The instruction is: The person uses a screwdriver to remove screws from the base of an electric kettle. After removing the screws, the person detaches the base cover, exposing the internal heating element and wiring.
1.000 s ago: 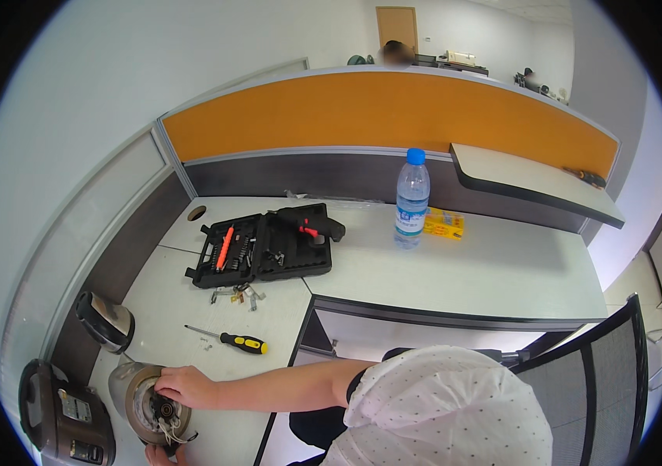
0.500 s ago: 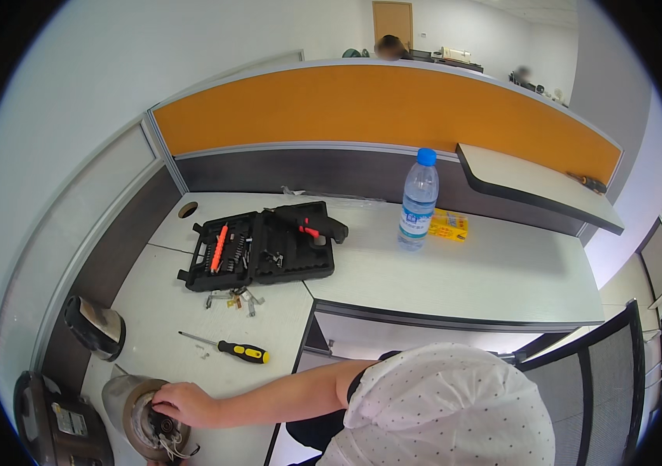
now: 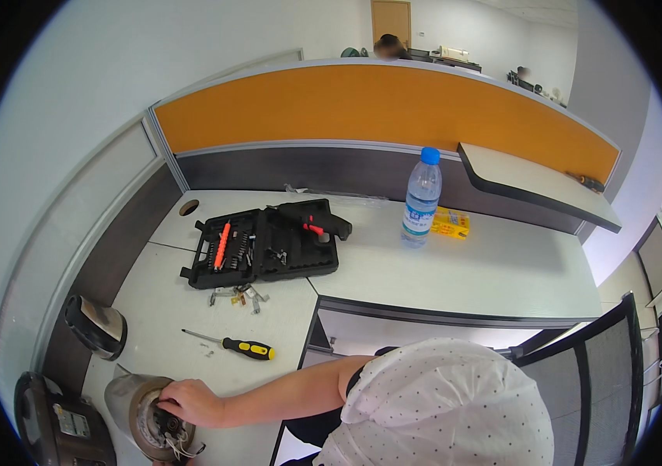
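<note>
At the lower left, a metal kettle-like body [image 3: 123, 400] lies on its side with its round underside facing me. A black round part [image 3: 168, 423] and loose pale wires [image 3: 181, 446] show in the opening. My right hand [image 3: 191, 402] reaches in from the right, its fingers closed on the edge of the black part. Only a sliver of my left hand [image 3: 163, 464] shows under the body at the bottom edge; its fingers are hidden. A screwdriver [image 3: 247, 349] with a yellow and black handle lies beyond my right forearm.
A black tool case [image 3: 296, 264] lies unfolded, holding bits and a cordless screwdriver [image 3: 315, 221]. Several small metal pieces [image 3: 242, 295] lie before it. A water bottle [image 3: 422, 198] stands by a yellow box [image 3: 451, 223]. Dark appliances [image 3: 63, 423] stand at left; an orange partition [image 3: 393, 101] runs behind.
The whole view has shifted slightly. My right hand stays on the black part, and the kettle-like body appears almost unmoved.
</note>
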`<state>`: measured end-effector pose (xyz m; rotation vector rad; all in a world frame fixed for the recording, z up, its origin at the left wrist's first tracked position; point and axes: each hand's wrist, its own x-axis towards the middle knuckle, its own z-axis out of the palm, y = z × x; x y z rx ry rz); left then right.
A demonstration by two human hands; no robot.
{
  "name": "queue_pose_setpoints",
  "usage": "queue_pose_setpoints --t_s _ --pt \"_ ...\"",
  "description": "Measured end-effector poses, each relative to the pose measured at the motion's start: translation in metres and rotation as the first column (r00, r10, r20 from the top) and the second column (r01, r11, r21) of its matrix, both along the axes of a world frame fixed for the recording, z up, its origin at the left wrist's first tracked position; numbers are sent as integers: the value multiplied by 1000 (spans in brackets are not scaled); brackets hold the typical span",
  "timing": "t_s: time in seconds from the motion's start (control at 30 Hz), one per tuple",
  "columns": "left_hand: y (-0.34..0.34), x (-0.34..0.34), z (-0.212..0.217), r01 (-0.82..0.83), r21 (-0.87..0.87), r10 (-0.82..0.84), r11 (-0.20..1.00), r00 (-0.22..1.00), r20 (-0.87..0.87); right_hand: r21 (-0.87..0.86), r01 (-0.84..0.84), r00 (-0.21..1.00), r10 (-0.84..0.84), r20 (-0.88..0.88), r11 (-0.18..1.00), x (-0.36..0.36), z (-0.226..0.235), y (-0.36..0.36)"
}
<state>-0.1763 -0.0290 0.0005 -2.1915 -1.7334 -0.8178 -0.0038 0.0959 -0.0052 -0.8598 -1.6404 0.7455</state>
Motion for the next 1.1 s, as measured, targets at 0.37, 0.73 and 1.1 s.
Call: queue_pose_setpoints --t_s 0.37,0.73,1.1 --pt "-1 -1 -1 -37 -5 37 999 999 -34 -43 6 1000 -6 -13 999 -4 -1 2" --pt "-4 0 -1 -49 -3 49 999 997 -61 -111 -40 993 28 -111 993 -1 4 -1" --pt "-1 6 2 -41 30 43 999 997 -62 -105 -22 991 8 -137 994 1 4 1"
